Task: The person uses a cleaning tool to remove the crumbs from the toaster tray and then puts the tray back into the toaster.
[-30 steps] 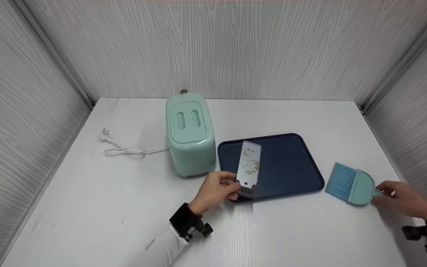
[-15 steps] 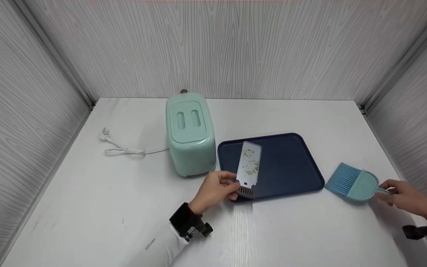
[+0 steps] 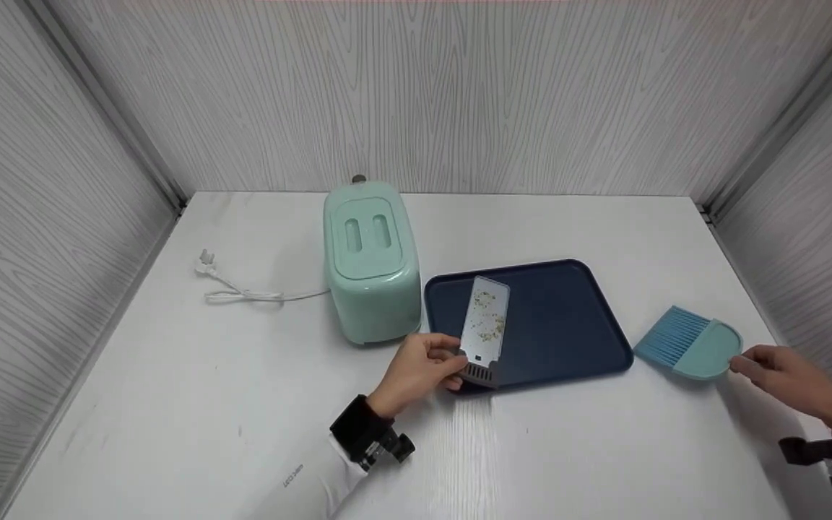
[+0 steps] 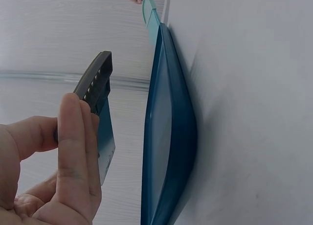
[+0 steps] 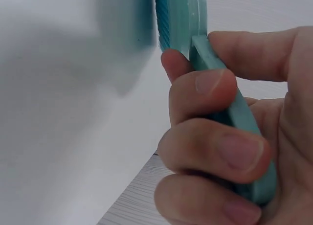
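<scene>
My left hand (image 3: 422,367) pinches the dark slotted end of a toaster crumb tray (image 3: 484,318). Brown crumbs are scattered over its pale metal face. In the left wrist view the crumb tray (image 4: 100,85) is held up, clear of the dark blue serving tray (image 4: 181,127). At the right side of the table, my right hand (image 3: 784,379) grips a turquoise hand brush (image 3: 708,350) with blue bristles. The right wrist view shows the fingers curled round its handle (image 5: 244,122). The bristle end points left, right by the corner of the serving tray.
A mint-green toaster (image 3: 373,267) stands to the left of the serving tray. Its white cord and plug (image 3: 243,292) lie on the table further left. Panelled walls (image 3: 459,101) close off the back and both sides.
My right hand has lifted and tilted the brush, shifting it slightly back and to the right. My left hand and the crumb tray have barely moved.
</scene>
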Tool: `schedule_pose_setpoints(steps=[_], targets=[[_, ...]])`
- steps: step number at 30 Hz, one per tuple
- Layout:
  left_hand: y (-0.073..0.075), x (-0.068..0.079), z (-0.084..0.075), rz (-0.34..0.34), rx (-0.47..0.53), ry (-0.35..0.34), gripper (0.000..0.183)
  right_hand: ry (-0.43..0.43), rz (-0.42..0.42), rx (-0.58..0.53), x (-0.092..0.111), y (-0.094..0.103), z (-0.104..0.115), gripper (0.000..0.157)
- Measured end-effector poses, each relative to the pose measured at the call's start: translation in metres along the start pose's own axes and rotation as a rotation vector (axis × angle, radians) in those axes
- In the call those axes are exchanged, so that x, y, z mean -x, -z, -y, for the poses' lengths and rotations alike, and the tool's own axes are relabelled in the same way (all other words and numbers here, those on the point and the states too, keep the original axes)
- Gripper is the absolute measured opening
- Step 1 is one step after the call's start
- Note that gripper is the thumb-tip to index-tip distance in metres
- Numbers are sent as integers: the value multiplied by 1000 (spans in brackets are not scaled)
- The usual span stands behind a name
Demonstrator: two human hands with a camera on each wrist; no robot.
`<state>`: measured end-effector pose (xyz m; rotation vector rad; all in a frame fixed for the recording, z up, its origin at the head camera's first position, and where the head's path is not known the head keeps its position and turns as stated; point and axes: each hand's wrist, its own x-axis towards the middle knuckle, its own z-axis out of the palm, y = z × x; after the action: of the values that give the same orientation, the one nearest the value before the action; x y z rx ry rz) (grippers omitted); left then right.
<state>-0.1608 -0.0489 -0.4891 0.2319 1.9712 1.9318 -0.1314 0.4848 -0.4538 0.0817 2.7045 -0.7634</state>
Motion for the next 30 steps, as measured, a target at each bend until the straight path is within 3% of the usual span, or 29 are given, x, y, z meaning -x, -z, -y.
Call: schedule_pose_setpoints(steps=[7, 19, 24, 30], targets=[[-1, 0, -1, -9, -4, 0, 39, 64, -100, -29, 4, 2, 13, 50], [1, 0, -2, -19, -3, 2, 39, 295, -312, -58, -2, -7, 58, 27], [1, 2, -3, -11, -3, -6, 40, 363, -338, -58, -7, -14, 77, 24], [2, 2, -2, -6, -4, -16, 40, 400, -309, -61, -13, -24, 98, 25]])
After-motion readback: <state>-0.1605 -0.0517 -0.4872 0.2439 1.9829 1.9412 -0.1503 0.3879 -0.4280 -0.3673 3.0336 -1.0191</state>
